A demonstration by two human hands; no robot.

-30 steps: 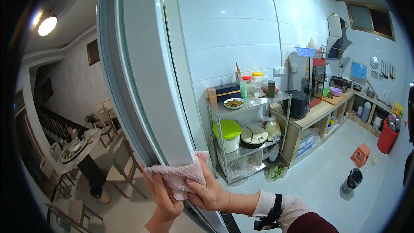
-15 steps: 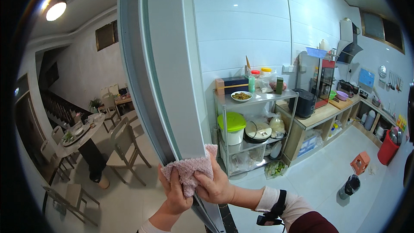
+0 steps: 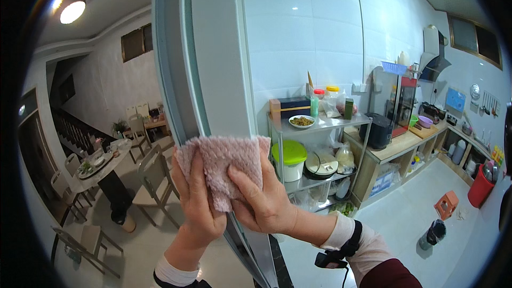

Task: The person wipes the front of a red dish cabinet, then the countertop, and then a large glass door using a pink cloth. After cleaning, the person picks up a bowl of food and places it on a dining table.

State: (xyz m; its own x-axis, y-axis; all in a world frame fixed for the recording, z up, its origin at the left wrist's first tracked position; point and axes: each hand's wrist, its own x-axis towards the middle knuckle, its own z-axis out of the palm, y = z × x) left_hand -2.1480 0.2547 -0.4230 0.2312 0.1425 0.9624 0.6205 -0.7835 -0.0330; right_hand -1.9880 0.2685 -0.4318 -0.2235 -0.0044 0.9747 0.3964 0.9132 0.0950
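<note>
A pink fluffy cleaning cloth [image 3: 226, 162] is wrapped across the grey-white metal door frame [image 3: 218, 74]. My left hand [image 3: 194, 194] presses it from the left side, fingers curled round the frame's edge and thumb on the cloth. From the right, my right hand [image 3: 261, 197] grips the cloth's other side, its thumb lying over the front. Both hands are closed on the cloth, which hides the part of the frame beneath it. Some fingertips are out of sight behind the frame.
Right of the frame stands a metal shelf [image 3: 325, 124] with a plate of food [image 3: 302, 121], jars and a green-lidded bucket [image 3: 289, 160]. Beyond are a wooden counter [image 3: 384, 152], an orange stool [image 3: 446, 205] and a bin [image 3: 432, 234]. Chairs [image 3: 154, 176] and a dining table [image 3: 88, 176] stand left.
Both hands and the cloth have slid up along the door frame. The cloth now appears larger and spread wider across it. The view has shifted slightly.
</note>
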